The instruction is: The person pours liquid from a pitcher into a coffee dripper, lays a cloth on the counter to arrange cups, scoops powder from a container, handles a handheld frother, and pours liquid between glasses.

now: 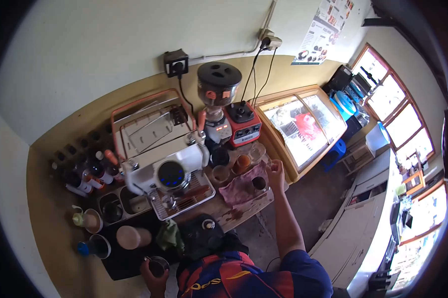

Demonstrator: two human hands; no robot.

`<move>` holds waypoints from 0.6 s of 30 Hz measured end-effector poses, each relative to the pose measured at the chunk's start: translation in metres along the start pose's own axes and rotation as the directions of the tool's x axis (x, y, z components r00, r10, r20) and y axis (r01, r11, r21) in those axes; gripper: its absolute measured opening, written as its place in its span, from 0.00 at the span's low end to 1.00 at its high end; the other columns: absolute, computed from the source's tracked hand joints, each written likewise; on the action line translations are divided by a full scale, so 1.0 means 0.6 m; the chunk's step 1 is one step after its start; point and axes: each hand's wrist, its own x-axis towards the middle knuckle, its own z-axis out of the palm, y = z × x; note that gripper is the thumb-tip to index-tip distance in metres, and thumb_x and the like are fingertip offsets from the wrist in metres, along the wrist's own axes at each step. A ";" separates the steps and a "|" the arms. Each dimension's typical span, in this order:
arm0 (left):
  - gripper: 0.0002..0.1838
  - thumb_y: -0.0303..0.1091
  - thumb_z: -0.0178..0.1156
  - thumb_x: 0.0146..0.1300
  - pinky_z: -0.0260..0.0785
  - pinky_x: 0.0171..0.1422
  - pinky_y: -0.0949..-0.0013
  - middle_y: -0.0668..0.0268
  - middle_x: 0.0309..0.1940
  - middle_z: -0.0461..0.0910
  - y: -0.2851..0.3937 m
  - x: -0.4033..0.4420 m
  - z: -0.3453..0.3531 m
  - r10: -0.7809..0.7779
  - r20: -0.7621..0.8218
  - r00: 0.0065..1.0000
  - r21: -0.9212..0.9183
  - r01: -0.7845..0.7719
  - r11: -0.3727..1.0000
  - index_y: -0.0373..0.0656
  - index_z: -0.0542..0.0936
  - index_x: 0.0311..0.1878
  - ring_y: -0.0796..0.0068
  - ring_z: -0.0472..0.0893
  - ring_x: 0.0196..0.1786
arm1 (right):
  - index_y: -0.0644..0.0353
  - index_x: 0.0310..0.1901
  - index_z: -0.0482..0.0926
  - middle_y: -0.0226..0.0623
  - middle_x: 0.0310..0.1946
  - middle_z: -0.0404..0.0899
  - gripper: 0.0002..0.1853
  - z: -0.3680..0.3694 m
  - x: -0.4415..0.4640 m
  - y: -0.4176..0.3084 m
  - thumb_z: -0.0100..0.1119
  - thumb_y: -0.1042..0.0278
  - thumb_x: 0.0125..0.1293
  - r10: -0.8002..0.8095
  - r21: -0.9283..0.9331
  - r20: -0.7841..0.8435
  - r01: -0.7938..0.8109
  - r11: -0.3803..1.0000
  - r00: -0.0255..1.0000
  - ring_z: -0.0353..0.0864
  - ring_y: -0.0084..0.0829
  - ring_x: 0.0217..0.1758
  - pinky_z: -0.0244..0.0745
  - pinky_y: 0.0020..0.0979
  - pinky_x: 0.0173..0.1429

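My left hand [153, 282] is closed around a metal milk pitcher [159, 266] at the bottom, by the near edge of a black mat [117, 260]. Over on the right, my right hand [275, 172] is raised above the counter with its fingers pinched together; whatever is between them is too small to make out. Just below and left of it, a small cup with dark contents [259, 184] stands on a pink cloth [236, 193]. A glass of orange-brown liquid [242, 163] and another glass [220, 173] stand behind the cloth.
An espresso machine [143, 171] fills the counter's left, beside a coffee grinder [216, 130] and a red blender base [246, 133]. A wood-framed display case [268, 134] stands to the right. A green cloth [170, 237], a beige container [129, 237] and several bottles [97, 169] are on the left.
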 end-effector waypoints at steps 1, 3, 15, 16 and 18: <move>0.48 0.36 0.79 0.43 0.60 0.75 0.49 0.49 0.64 0.69 0.051 0.003 0.011 -0.016 0.017 1.000 0.004 0.016 1.000 0.38 0.67 0.69 0.47 0.69 0.69 | 0.59 0.58 0.72 0.34 0.38 0.77 0.26 0.001 0.037 0.028 0.72 0.63 0.62 0.001 -0.015 0.061 0.000 1.000 0.998 0.78 0.26 0.40 0.76 0.31 0.46; 0.48 0.37 0.80 0.42 0.62 0.73 0.50 0.49 0.62 0.71 0.162 0.042 0.048 0.012 0.045 0.999 -0.001 -0.012 1.000 0.38 0.68 0.68 0.46 0.71 0.66 | 0.55 0.71 0.60 0.42 0.50 0.77 0.45 0.020 0.104 0.123 0.77 0.62 0.56 0.068 -0.045 0.258 -0.059 0.997 0.964 0.79 0.33 0.48 0.79 0.36 0.52; 0.44 0.38 0.79 0.49 0.67 0.72 0.52 0.52 0.63 0.73 0.474 0.446 0.386 0.378 0.065 0.924 -0.029 -0.376 0.926 0.41 0.68 0.69 0.49 0.74 0.65 | 0.61 0.74 0.60 0.53 0.69 0.68 0.52 0.123 0.173 0.198 0.80 0.59 0.49 -0.187 0.094 0.420 0.162 0.982 0.888 0.68 0.49 0.73 0.66 0.44 0.74; 0.45 0.38 0.79 0.49 0.67 0.72 0.52 0.52 0.63 0.73 0.474 0.453 0.400 0.363 0.073 0.929 -0.003 -0.363 0.932 0.41 0.68 0.69 0.50 0.73 0.65 | 0.62 0.73 0.61 0.52 0.68 0.70 0.51 0.120 0.170 0.190 0.80 0.60 0.49 -0.171 0.095 0.419 0.144 0.985 0.891 0.69 0.48 0.73 0.65 0.42 0.74; 0.45 0.39 0.79 0.49 0.67 0.72 0.53 0.52 0.64 0.72 0.468 0.465 0.428 0.335 0.092 0.938 0.040 -0.340 0.940 0.41 0.67 0.70 0.50 0.73 0.66 | 0.62 0.72 0.64 0.52 0.66 0.72 0.49 0.121 0.170 0.173 0.79 0.61 0.49 -0.121 0.090 0.408 0.092 0.992 0.905 0.71 0.47 0.72 0.65 0.41 0.74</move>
